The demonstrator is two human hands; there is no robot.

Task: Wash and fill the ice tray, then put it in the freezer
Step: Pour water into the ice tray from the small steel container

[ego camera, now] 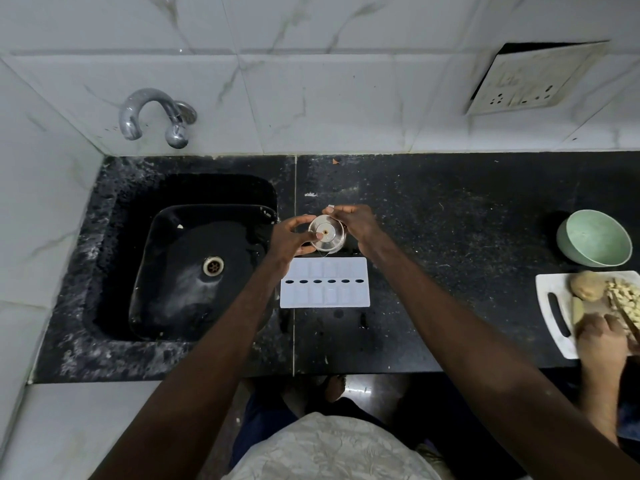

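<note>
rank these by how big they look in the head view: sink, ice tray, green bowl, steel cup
1. sink, clearly largest
2. ice tray and green bowl: look about alike, and the bowl sits near the wide-angle edge, so I won't rank them
3. steel cup, smallest

Chopping board (550,285) cut off right, ice tray (325,292) corner hidden

Shine and speckle, as we see them
We find the ice tray (325,283) in smooth, matt white plastic and the metal cup (326,234) brightly polished. The counter (450,237) looks to us like black speckled stone with a dull sheen. The sink (173,244) is glossy black, the tap (127,119) chromed metal, the wall tiles (311,98) glossy and marble-patterned, and the bowl (595,237) matt green.
</note>
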